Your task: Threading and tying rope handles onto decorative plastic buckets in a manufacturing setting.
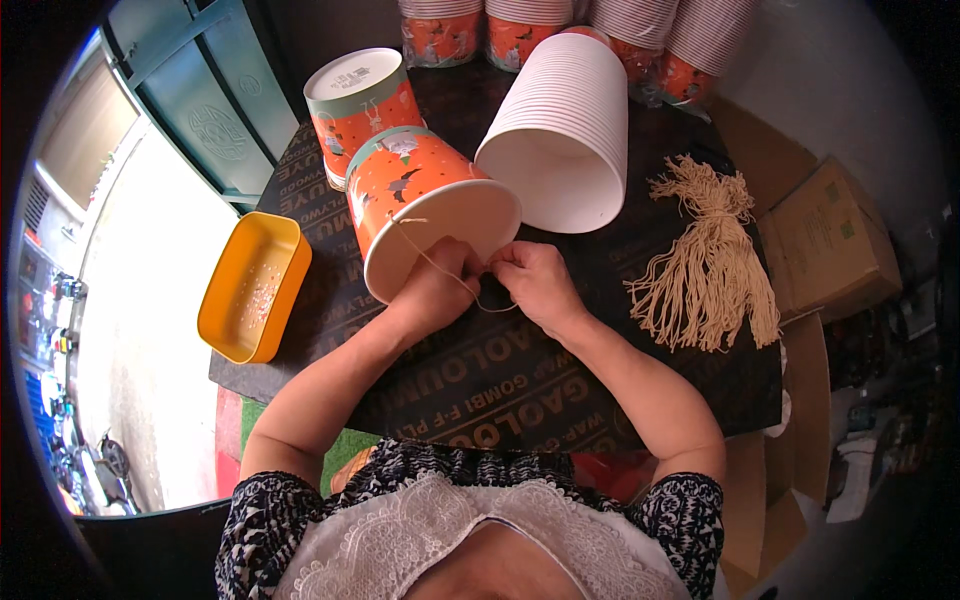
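An orange paper bucket (430,193) with a green band and printed figures lies tilted, its white mouth toward me. A thin beige cord (436,263) passes over its rim and loops down past my hands. My left hand (437,287) reaches into the mouth, fingers curled near the right side of the rim; what they grip is hidden. Just outside the same rim, my right hand (541,284) pinches the cord with thumb and forefinger. The two hands' fingertips nearly meet. Behind it, another orange bucket (366,112) stands upside down.
White nested buckets (565,125) lie at the table's middle right. A bundle of beige cords (706,270) is at the right, and a yellow tub (290,285) with small bits at the left. Wrapped bucket stacks (440,35) line the back. A cardboard box (835,245) stands right of the table.
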Available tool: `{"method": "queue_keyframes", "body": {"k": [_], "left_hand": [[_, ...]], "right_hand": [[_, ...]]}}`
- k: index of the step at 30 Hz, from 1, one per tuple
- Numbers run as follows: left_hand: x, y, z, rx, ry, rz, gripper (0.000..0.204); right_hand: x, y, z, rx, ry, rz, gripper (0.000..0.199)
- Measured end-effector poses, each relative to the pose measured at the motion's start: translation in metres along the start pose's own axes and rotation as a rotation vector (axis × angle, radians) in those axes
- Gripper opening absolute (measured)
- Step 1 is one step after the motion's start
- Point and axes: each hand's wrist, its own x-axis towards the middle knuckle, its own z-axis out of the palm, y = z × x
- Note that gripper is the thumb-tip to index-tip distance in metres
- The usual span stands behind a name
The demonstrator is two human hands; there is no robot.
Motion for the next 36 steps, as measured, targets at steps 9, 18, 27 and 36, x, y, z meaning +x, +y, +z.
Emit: {"method": "queue_keyframes", "body": {"k": [9, 18, 27, 36], "left_hand": [[0.001, -0.008, 0.006, -0.013, 0.054, 0.032, 0.013], [0.004, -0.01, 0.008, -0.129, 0.158, 0.067, 0.005], [0.0, -0.006, 0.005, -0.067, 0.137, 0.024, 0.005], [0.002, -0.008, 0.009, -0.08, 0.17, 0.054, 0.007]], "right_hand": [[0.0, -0.002, 0.0, -0.006, 0.01, 0.02, 0.016], [-0.002, -0.003, 0.0, -0.02, -0.008, -0.026, 0.017], [-0.001, 0.001, 0.001, -0.015, -0.008, -0.066, 0.016], [-0.003, 0.004, 0.004, -0.023, 0.022, -0.169, 0.014]]}}
